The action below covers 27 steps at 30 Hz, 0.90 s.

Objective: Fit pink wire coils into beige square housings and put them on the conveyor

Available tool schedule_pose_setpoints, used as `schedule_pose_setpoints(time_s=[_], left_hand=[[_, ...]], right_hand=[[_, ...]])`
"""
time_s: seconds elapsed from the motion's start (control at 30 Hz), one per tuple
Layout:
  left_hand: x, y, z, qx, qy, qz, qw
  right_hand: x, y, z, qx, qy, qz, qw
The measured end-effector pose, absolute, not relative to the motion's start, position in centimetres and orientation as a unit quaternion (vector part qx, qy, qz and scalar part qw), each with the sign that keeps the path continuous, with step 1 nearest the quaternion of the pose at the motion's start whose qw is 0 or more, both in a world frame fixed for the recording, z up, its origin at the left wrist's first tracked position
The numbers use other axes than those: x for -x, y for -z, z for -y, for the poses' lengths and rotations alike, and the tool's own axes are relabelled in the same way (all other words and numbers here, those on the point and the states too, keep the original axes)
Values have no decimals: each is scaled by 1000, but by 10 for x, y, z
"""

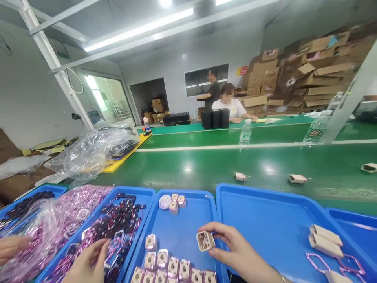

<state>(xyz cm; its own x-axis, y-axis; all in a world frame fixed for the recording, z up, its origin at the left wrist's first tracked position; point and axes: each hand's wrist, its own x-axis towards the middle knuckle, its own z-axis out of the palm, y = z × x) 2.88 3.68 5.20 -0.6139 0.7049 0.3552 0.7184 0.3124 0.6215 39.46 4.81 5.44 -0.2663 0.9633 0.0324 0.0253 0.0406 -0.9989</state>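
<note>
Clear plastic (pixel 48 220) lies over a heap of shiny pink pieces (pixel 91 194) at the far left, with another person's hand (pixel 13 247), blurred, at the picture's edge. Next comes a blue tray (pixel 147 192) piled with black and pink parts (pixel 123 216); my left hand (pixel 91 261) is over its near end, thumb and fingertips close together, though I cannot tell whether they pinch anything. Then a second tray (pixel 176 230), also blue, holds rows of small beige blocks (pixel 162 257) with shiny pink sides near me, and a few more at its far end beside a round pale piece (pixel 165 202). Above this tray's right side, my right hand (pixel 232 243) pinches one beige hollow block (pixel 205 240) between thumb and fingers, its open face showing. To the right, a third tray (pixel 265 228), blue too, carries longer beige pieces (pixel 325 239) and thin pink frames (pixel 319 254). Beyond it, more beige pieces lie spaced apart on the green desk (pixel 188 167).
</note>
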Motion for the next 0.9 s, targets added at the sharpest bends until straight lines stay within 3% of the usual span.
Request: schedule_pose_setpoints(time_s=[0.13,0.3,0.7,0.9], left_hand=[[-65,-69,-31,494,410,766,42],[-62,-52,-30,508,366,778,46],[-39,-27,-61,614,217,753,-97],[-49,-45,-59,573,326,751,-40]], right_hand=[[-397,-61,-44,413,-549,597,415],[-404,-50,-44,429,-541,612,386],[-409,-45,-44,425,-523,645,361],[-405,-55,-37,425,-538,624,374]])
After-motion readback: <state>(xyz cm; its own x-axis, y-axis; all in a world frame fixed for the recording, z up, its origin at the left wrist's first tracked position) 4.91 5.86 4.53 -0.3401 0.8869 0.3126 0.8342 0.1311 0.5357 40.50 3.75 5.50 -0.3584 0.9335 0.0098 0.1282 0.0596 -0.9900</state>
